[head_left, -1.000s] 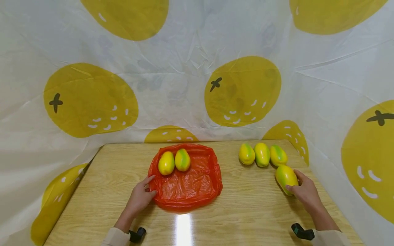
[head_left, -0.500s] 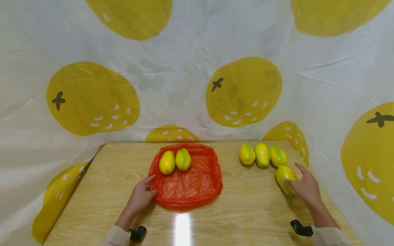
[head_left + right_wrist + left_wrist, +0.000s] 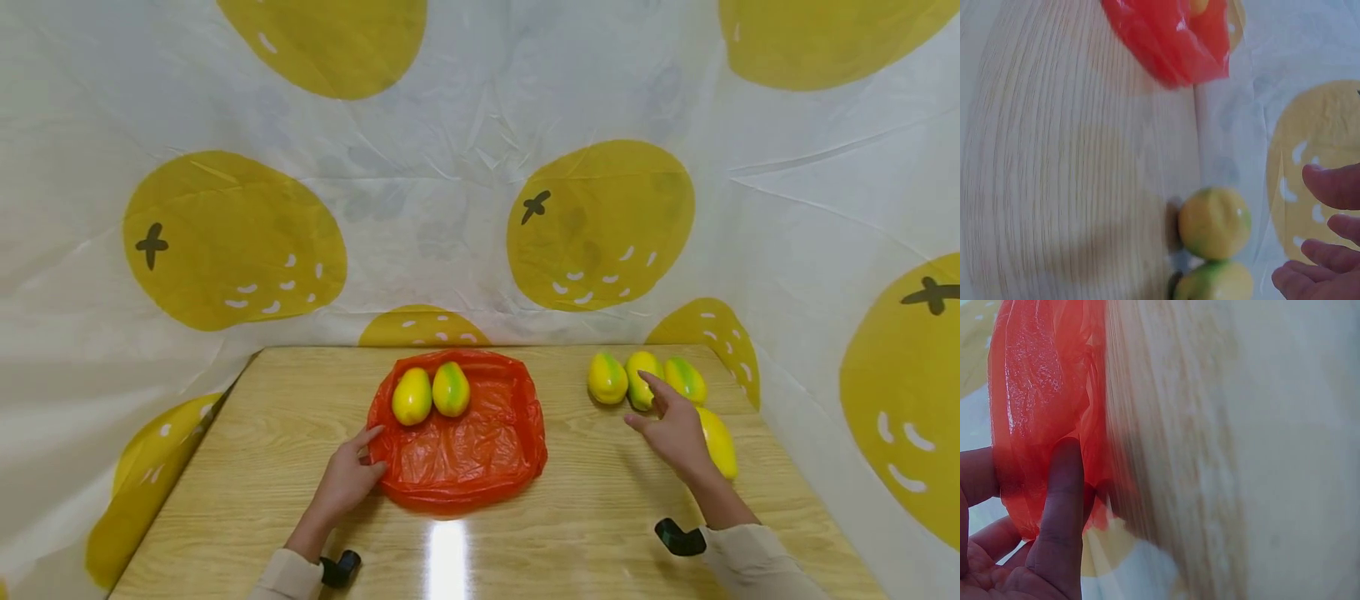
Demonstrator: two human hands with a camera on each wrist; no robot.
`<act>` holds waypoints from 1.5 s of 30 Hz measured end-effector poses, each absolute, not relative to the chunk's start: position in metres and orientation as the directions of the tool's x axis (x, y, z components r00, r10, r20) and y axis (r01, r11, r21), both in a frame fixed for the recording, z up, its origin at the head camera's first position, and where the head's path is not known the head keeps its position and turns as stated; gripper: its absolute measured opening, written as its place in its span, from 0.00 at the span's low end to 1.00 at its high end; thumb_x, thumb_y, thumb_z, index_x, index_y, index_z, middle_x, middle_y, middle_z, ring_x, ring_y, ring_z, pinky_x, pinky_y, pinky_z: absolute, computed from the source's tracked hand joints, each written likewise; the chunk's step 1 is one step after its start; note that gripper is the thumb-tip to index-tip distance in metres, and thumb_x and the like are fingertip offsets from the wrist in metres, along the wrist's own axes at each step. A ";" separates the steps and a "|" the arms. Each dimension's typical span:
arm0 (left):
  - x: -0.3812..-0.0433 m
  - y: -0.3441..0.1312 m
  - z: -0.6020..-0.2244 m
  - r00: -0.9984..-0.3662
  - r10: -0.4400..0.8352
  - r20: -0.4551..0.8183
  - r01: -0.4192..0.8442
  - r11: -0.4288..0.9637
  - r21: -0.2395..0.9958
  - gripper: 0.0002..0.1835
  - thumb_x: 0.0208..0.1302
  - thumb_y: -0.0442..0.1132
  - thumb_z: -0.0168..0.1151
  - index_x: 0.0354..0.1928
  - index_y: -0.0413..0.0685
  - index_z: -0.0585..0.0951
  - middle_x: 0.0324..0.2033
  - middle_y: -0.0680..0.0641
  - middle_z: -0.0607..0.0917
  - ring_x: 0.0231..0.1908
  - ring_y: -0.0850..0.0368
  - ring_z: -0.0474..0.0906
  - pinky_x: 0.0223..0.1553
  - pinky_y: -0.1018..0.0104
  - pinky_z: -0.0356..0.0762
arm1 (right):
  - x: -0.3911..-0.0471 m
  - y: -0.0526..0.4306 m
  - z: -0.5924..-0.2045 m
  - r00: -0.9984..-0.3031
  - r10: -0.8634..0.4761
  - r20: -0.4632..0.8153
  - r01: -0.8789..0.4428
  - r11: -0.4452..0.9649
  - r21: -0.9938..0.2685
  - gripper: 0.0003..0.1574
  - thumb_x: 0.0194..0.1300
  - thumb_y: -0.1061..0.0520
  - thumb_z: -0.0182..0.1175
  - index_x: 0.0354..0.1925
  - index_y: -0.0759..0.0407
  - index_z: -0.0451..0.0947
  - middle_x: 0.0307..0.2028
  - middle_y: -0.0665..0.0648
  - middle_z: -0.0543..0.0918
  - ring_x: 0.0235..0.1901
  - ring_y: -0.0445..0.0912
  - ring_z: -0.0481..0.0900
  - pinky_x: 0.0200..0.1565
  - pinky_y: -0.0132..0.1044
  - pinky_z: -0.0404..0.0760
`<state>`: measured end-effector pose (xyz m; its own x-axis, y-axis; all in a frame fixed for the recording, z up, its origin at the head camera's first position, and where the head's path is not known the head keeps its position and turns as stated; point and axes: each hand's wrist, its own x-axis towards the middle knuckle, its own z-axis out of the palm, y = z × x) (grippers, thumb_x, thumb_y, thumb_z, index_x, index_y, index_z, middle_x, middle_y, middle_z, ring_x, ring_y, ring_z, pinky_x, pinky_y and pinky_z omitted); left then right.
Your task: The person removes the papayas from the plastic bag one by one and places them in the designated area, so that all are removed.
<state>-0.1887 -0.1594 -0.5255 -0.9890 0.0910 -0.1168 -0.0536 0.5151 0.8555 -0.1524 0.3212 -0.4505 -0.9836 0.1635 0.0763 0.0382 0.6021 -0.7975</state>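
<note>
My left hand (image 3: 348, 471) holds the left side of an open red plastic bag (image 3: 472, 454). In the left wrist view its thumb and fingers lie on either side of the red plastic (image 3: 1029, 381). Two yellow-green mangoes, one at left (image 3: 412, 397) and one at right (image 3: 452, 389), lie inside at the back. My right hand (image 3: 675, 429) hovers empty with fingers spread, overlapping the middle mango (image 3: 641, 367) of a row. Beside that are a left mango (image 3: 607, 379) and a right mango (image 3: 686, 381). A nearer mango (image 3: 720, 442) is partly hidden behind the hand.
The wooden table (image 3: 585, 517) ends at the back against a pale curtain (image 3: 427, 242) printed with large yellow fruit. This cloth also hangs along the left and right sides. Black wrist mounts show at the left cuff (image 3: 341, 569) and right cuff (image 3: 681, 537).
My right hand has let go of the nearer mango and moved left and up towards the row. That mango stays where it was. My left hand keeps its place at the bag.
</note>
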 end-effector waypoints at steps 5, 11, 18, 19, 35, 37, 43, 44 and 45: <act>-0.188 -0.160 -0.524 -0.989 0.087 -0.122 -0.060 0.517 0.854 0.36 0.64 0.29 0.62 0.76 0.43 0.70 0.78 0.31 0.63 0.51 0.47 0.76 0.33 0.71 0.76 | -0.164 0.296 -0.454 -0.993 0.103 0.049 0.015 0.541 -0.841 0.48 0.69 0.65 0.65 0.80 0.67 0.55 0.80 0.71 0.57 0.78 0.69 0.56 0.74 0.60 0.63; -0.187 -0.159 -0.522 -0.988 0.084 -0.131 -0.069 0.521 0.851 0.36 0.65 0.29 0.62 0.76 0.43 0.70 0.79 0.31 0.60 0.59 0.43 0.73 0.36 0.71 0.78 | -0.177 0.276 -0.459 -0.997 0.073 0.035 0.005 0.485 -0.875 0.46 0.68 0.67 0.64 0.79 0.68 0.58 0.79 0.70 0.60 0.78 0.67 0.59 0.74 0.57 0.64; -0.187 -0.159 -0.521 -0.989 0.083 -0.123 -0.062 0.525 0.849 0.36 0.65 0.30 0.63 0.76 0.45 0.71 0.80 0.33 0.60 0.62 0.42 0.72 0.38 0.71 0.79 | -0.184 0.263 -0.461 -0.998 0.044 0.044 -0.019 0.453 -0.891 0.45 0.68 0.68 0.64 0.78 0.67 0.60 0.78 0.70 0.63 0.77 0.65 0.62 0.73 0.53 0.66; -0.187 -0.159 -0.522 -0.989 0.084 -0.118 -0.057 0.524 0.850 0.35 0.65 0.30 0.63 0.76 0.45 0.71 0.80 0.33 0.60 0.61 0.43 0.73 0.38 0.71 0.79 | -0.185 0.261 -0.461 -0.998 0.039 0.048 -0.025 0.452 -0.892 0.44 0.68 0.68 0.64 0.78 0.67 0.60 0.78 0.70 0.64 0.77 0.65 0.62 0.73 0.53 0.66; -0.187 -0.159 -0.524 -0.989 0.075 -0.127 -0.070 0.515 0.854 0.35 0.65 0.29 0.63 0.76 0.46 0.71 0.80 0.33 0.61 0.57 0.44 0.74 0.33 0.71 0.78 | -0.198 0.239 -0.464 -0.999 -0.001 0.042 -0.039 0.393 -0.919 0.41 0.67 0.70 0.64 0.76 0.69 0.64 0.75 0.71 0.68 0.75 0.65 0.66 0.68 0.51 0.72; -0.188 -0.159 -0.524 -0.989 0.075 -0.127 -0.071 0.512 0.856 0.35 0.65 0.29 0.64 0.76 0.46 0.71 0.80 0.33 0.60 0.56 0.45 0.75 0.33 0.71 0.78 | -0.199 0.236 -0.464 -0.999 0.001 0.033 -0.030 0.384 -0.923 0.41 0.66 0.70 0.64 0.75 0.69 0.65 0.75 0.71 0.69 0.75 0.65 0.66 0.68 0.51 0.72; -0.188 -0.159 -0.526 -0.990 0.070 -0.126 -0.075 0.496 0.865 0.35 0.65 0.29 0.64 0.75 0.46 0.72 0.80 0.34 0.61 0.54 0.47 0.77 0.35 0.71 0.80 | -0.202 0.225 -0.463 -1.000 -0.014 0.023 -0.026 0.367 -0.930 0.41 0.66 0.70 0.64 0.75 0.69 0.65 0.75 0.71 0.69 0.74 0.65 0.68 0.69 0.52 0.73; -0.188 -0.159 -0.526 -0.990 0.070 -0.124 -0.073 0.497 0.865 0.35 0.65 0.29 0.64 0.75 0.46 0.72 0.80 0.34 0.61 0.54 0.47 0.77 0.35 0.71 0.80 | -0.203 0.223 -0.464 -1.000 -0.017 0.025 -0.030 0.364 -0.931 0.41 0.66 0.70 0.65 0.75 0.69 0.66 0.74 0.71 0.69 0.74 0.66 0.68 0.69 0.53 0.73; -0.188 -0.159 -0.526 -0.990 0.069 -0.121 -0.071 0.498 0.864 0.35 0.65 0.29 0.64 0.75 0.46 0.72 0.80 0.34 0.61 0.55 0.47 0.77 0.35 0.71 0.80 | -0.204 0.221 -0.464 -0.999 -0.022 0.025 -0.032 0.358 -0.933 0.41 0.66 0.70 0.65 0.74 0.70 0.66 0.75 0.71 0.69 0.74 0.65 0.68 0.69 0.53 0.73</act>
<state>-0.1878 -0.1587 -0.5265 -0.9902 0.0693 -0.1212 -0.0709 0.4983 0.8641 -0.2039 0.2208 -0.4644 -0.9994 -0.0218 0.0255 -0.0316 0.3580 -0.9332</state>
